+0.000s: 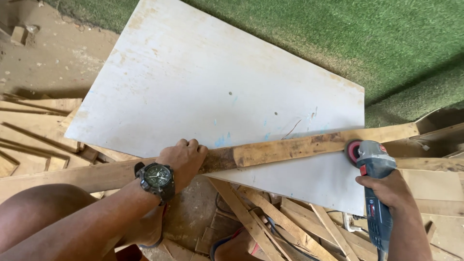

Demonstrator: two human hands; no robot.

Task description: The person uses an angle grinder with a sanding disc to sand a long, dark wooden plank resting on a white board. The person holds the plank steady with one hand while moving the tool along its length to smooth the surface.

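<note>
Gripping plank [290, 147] under left hand [182, 158]

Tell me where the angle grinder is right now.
The angle grinder is at the right of the head view, gripped by the right hand, its red disc against the long wooden plank lying across the white board.
</note>
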